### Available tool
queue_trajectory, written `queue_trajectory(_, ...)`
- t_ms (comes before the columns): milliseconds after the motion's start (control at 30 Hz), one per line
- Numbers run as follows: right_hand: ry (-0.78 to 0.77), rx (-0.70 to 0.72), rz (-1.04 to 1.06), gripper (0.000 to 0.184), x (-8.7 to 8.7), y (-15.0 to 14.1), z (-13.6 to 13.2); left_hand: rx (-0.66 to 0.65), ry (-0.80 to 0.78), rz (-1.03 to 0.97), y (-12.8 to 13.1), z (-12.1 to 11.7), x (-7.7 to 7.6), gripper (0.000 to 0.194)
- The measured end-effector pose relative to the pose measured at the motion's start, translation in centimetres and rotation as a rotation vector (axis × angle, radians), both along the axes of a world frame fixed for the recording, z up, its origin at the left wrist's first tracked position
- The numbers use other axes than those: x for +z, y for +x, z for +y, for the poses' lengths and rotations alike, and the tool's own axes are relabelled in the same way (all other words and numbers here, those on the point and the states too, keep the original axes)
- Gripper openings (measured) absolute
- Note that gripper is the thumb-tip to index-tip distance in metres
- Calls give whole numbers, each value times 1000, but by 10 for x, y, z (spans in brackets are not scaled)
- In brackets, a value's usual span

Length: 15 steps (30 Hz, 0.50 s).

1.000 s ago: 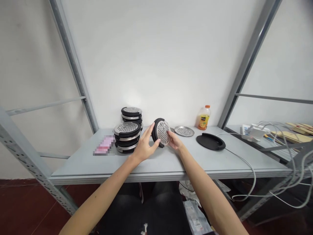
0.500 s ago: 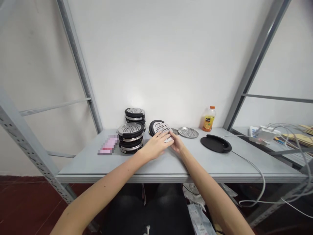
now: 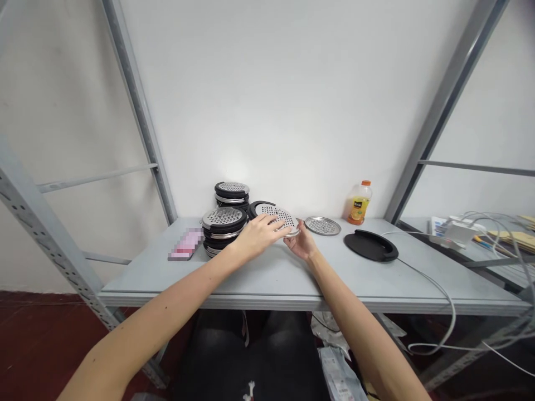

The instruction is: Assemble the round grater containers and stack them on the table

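A round grater disc (image 3: 276, 214), silvery and full of holes with a black rim along its far left side, is held tilted between my hands above the table. My right hand (image 3: 302, 243) grips its right edge, the thumb at the rim and the fingers underneath. My left hand (image 3: 259, 236) is closed over its near edge, fingers laid across the perforated face; the thumb is hidden. Left of it stands a stack of similar black-rimmed graters (image 3: 224, 218), with another stack (image 3: 232, 189) behind. A loose metal grater plate (image 3: 322, 225) lies right of my hands.
A black round holder (image 3: 368, 245) lies to the right on the grey table (image 3: 267, 287). Behind it stands an orange-capped juice bottle (image 3: 360, 203). A pink blurred item (image 3: 187, 244) lies at left. White cables (image 3: 438, 292) hang over the right edge. Metal posts (image 3: 136, 106) frame the table.
The grater disc has tipped flatter and shifted a little left. My right hand has turned more under its edge, and my left hand has slid slightly left. The camera view has shifted a bit.
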State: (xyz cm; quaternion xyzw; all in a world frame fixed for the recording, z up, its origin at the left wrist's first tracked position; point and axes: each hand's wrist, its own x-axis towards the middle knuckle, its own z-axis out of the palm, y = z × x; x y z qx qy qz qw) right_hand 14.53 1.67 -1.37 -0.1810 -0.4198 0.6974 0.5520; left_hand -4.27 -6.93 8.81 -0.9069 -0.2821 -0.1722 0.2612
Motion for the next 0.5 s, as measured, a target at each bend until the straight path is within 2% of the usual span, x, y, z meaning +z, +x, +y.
queue_trajectory(167, -8, 56, 5, 35, 1, -3, -3, -54, 27, 57, -10, -1, -3, 38)
queue_trajectory(300, 27, 36, -38, 37, 3, 1, -3, -65, 95, 111, 3, 1, -7, 35)
queue_trajectory(500, 39, 73, 50, 25, 1, 5, 3, -73, 178, 134, 22, 3, -11, 35)
